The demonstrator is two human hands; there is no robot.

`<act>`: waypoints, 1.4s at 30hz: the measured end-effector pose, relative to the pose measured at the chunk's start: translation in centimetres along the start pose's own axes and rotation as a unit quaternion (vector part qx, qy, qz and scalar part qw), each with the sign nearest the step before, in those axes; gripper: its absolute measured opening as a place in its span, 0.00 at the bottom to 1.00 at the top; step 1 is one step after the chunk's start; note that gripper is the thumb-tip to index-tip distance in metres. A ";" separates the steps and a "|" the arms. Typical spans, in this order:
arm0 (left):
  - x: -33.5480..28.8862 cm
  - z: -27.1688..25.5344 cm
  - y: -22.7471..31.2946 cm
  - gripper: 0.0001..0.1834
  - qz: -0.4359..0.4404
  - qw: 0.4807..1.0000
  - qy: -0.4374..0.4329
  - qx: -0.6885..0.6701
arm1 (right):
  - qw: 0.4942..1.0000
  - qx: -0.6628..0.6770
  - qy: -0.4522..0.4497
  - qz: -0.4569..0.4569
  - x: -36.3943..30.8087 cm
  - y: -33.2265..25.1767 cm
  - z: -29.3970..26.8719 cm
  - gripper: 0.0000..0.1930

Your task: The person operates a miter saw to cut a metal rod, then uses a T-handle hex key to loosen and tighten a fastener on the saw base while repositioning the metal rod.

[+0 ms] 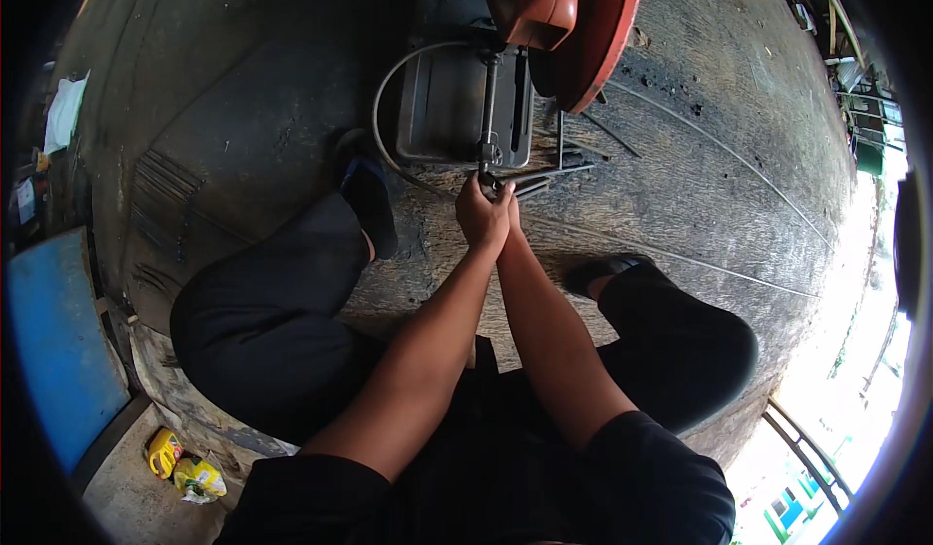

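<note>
An orange cut-off saw [535, 6] with a large round wheel guard [614, 30] stands in front of me on a grey metal base [428, 108]. Along that base runs a clamp screw [490, 108], its near end pointing at me. My left hand [481, 219] is closed around the dark handle [488, 187] at this near end. Pressed close against it, my right hand [513, 213] is closed on the same handle; its fingers are partly hidden. Just beyond my hands, short metal rods [549, 172] lie beside the base.
A curved cable [377, 108] loops left of the base. Long thin rods [680, 256] stretch to the right. Several cut rods [165, 195] lie at the left. My feet rest either side. A blue panel [63, 336] and a yellow container [164, 453] are at the lower left.
</note>
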State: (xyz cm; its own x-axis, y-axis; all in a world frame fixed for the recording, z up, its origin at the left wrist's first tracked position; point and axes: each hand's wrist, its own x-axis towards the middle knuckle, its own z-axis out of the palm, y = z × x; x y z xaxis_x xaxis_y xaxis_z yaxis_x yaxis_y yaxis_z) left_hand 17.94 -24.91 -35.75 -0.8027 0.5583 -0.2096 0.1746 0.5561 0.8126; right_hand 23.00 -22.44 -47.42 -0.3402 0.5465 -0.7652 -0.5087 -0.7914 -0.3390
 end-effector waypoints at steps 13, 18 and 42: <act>2.3 -2.1 -13.9 0.20 -0.328 0.936 0.048 -0.118 | 0.848 -0.451 -0.060 -0.271 -11.4 2.2 10.4 0.10; 1.7 1.2 -12.4 0.17 -0.371 0.846 0.118 -0.365 | 0.944 -0.281 0.153 -0.077 -6.9 0.0 8.1 0.08; 9.6 -3.4 -12.1 0.17 -0.404 0.835 0.032 -0.373 | 0.958 -0.205 0.193 -0.052 -7.8 -1.0 7.7 0.10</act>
State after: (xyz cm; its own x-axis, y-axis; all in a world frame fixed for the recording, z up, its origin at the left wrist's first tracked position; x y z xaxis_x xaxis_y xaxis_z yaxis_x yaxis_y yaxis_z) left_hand 6.16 -28.38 -45.69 -0.5198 0.1401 -0.8427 -0.8226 0.1842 0.5380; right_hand 20.03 -23.85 -36.85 0.0536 0.5495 -0.8338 -0.1436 -0.8220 -0.5510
